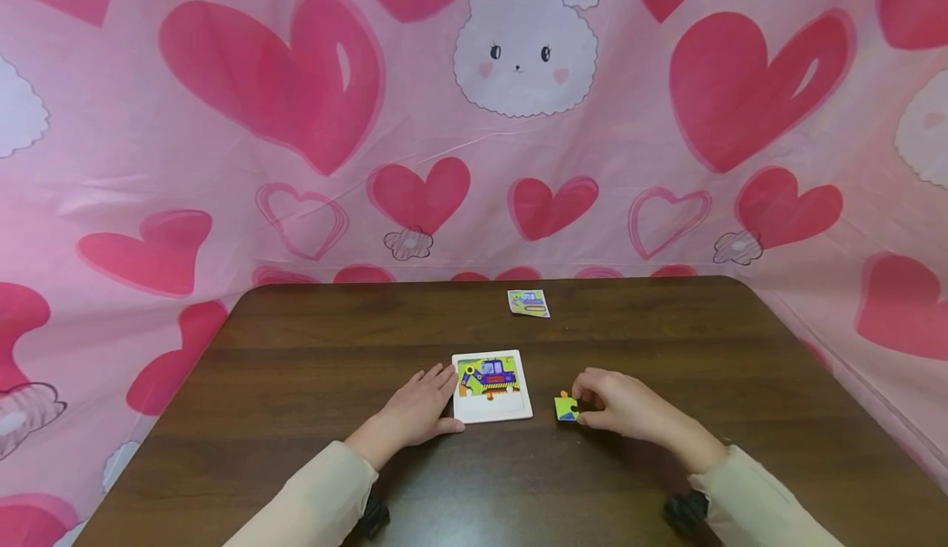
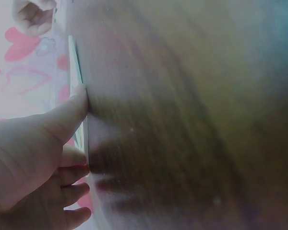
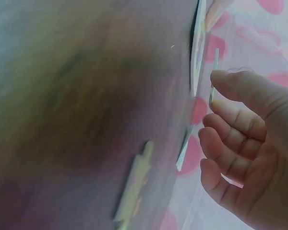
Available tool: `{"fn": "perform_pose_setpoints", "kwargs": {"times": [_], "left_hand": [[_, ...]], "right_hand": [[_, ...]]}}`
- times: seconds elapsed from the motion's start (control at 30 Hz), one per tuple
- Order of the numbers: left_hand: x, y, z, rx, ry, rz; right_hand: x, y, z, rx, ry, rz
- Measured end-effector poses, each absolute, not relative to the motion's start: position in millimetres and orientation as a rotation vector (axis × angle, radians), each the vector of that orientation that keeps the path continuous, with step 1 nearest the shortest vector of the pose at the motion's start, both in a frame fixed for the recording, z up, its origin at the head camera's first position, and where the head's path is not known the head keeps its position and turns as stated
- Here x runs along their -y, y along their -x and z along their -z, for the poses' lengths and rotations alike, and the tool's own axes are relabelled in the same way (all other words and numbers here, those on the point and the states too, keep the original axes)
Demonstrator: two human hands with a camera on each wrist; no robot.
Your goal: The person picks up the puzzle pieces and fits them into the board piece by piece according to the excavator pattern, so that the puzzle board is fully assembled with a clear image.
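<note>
A white-framed jigsaw puzzle (image 1: pixel 492 407) with a purple digger picture lies on the table; its lower strip shows white. My left hand (image 1: pixel 418 407) rests along its left edge, fingers straight and thumb by the near corner. To the right of the frame, my right hand (image 1: pixel 618 403) pinches a green puzzle piece (image 1: pixel 565 409) between thumb and fingers, just above the table. In the right wrist view the pinched puzzle piece (image 3: pixel 216 60) appears edge-on. Another puzzle piece (image 3: pixel 133 187) lies on the table there; I cannot make it out in the head view.
A small picture card (image 1: pixel 529 303) with a digger lies near the far edge of the brown wooden table (image 1: pixel 333 333). Behind the table hangs a pink curtain (image 1: pixel 429 136) with hearts and a rabbit.
</note>
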State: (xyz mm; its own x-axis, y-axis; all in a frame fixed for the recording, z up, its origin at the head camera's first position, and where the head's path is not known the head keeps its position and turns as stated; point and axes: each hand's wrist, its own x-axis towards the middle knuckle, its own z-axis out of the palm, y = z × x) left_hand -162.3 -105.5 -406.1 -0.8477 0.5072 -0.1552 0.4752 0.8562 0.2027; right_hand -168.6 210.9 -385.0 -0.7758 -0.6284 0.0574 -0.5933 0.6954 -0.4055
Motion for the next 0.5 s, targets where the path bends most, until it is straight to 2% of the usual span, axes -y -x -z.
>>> {"fn": "perform_pose_setpoints", "kwargs": {"times": [0.5], "left_hand": [[106.5,161.2,405.2,-2.837,-0.778,-0.243]], "right_hand": [[-148.8,179.3,375.1,-2.798,1.161,0.565]]}}
